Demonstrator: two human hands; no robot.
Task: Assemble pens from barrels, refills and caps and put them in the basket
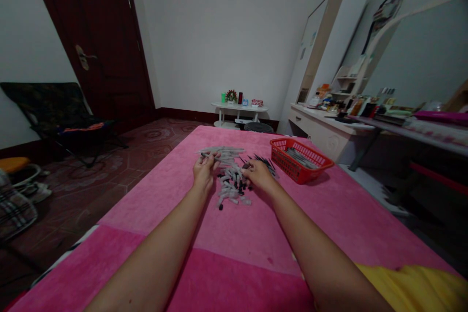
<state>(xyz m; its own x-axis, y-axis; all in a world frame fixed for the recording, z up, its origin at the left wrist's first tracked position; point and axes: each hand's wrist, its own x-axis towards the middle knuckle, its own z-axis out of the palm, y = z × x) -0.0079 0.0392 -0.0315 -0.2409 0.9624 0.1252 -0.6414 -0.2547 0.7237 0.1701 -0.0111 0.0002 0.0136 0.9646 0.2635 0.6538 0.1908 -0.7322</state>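
Note:
A heap of small grey and black pen parts lies on a pink cloth in front of me. My left hand rests at the heap's left side, fingers curled round a thin grey pen piece. At the heap's right side my right hand has its fingers bent down into the parts; what it grips is hidden. A row of grey tubes lies just beyond the hands.
A red plastic basket with grey pieces inside stands to the right of the heap. Behind it stands a cluttered white desk. A small white table, a dark door and a folding chair stand farther off.

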